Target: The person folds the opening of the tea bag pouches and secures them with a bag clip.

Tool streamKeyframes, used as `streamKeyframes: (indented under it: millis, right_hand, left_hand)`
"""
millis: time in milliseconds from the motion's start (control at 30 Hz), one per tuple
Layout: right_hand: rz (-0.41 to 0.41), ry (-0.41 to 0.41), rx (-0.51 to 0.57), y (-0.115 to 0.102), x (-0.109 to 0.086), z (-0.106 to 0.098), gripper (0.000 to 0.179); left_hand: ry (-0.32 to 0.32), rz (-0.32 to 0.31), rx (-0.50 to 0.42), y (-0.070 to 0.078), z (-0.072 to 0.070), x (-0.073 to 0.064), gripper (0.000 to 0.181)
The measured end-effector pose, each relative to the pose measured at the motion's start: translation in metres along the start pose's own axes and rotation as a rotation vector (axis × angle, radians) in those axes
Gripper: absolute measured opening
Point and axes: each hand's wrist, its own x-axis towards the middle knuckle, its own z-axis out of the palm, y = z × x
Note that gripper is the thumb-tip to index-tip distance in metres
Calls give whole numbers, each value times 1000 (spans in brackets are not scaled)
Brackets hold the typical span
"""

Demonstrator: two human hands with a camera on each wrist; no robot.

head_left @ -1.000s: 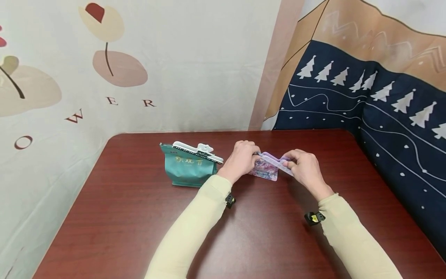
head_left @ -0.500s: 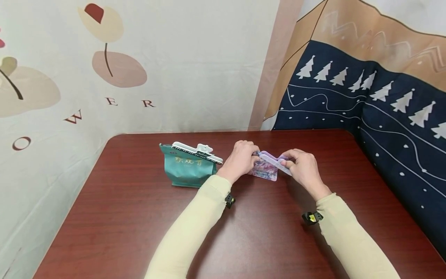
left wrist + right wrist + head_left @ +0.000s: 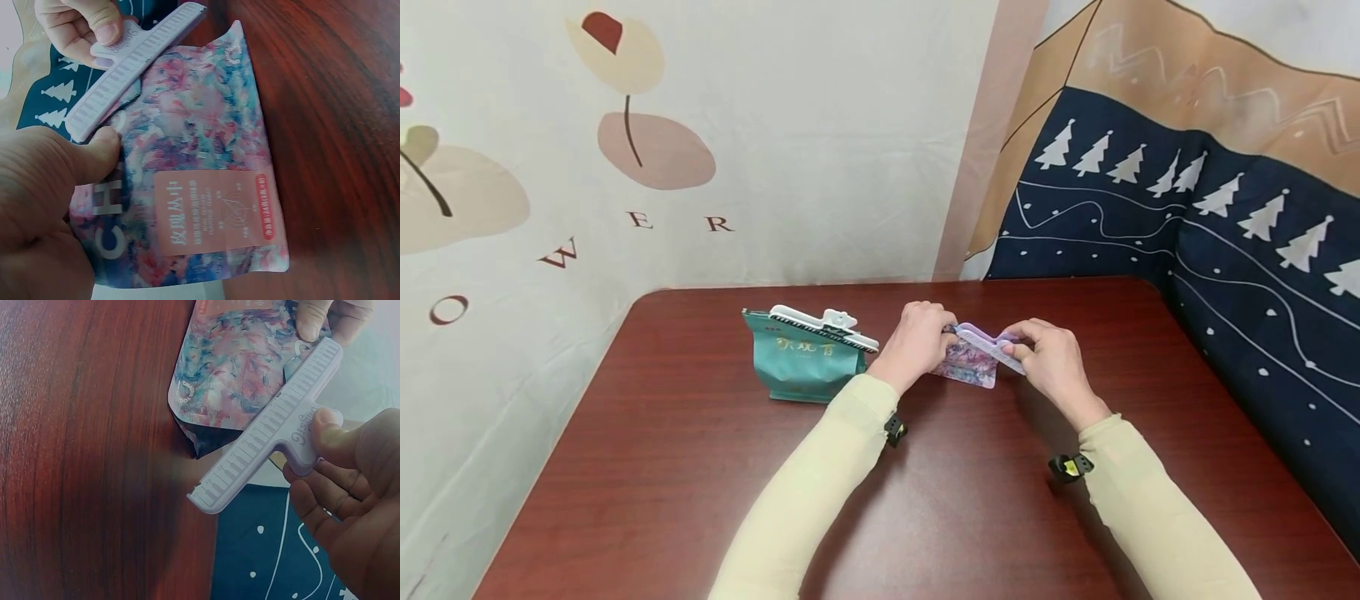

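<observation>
A pink-and-blue patterned bag (image 3: 200,112) with a pink label stands on the table, under and between the two hands. My left hand (image 3: 919,340) pinches its top edge near one corner, thumb on the printed face. My right hand (image 3: 1054,358) grips the handle of a lilac bag clip (image 3: 265,428), thumb on one side and fingers on the other. In the right wrist view the clip's long bar slants across the bag's top corner. Its far end is close to the left thumb in the left wrist view.
Left of the hands, a green bag (image 3: 808,367) stands upright with a white clip (image 3: 823,325) across its top, close to the left wrist. The dark red table (image 3: 925,500) ends at a pale curtain (image 3: 820,167) behind and a navy patterned cloth (image 3: 1247,333) at right.
My right hand and the lilac clip have shifted slightly left, toward my left hand. The left hand and both bags look almost unmoved.
</observation>
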Motion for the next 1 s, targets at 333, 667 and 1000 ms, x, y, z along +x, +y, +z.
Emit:
streamKeyframes:
  millis: [333, 667, 1000]
  right_hand:
    - [-10, 0, 11, -2, 1, -1, 14]
    - [-15, -2, 12, -1, -1, -2, 13]
    - [-6, 6, 22, 1, 0, -1, 13]
  left_hand:
    - [123, -20, 141, 1, -8, -6, 26]
    - [86, -73, 122, 1, -7, -9, 21]
    - [117, -71, 120, -1, -4, -9, 19]
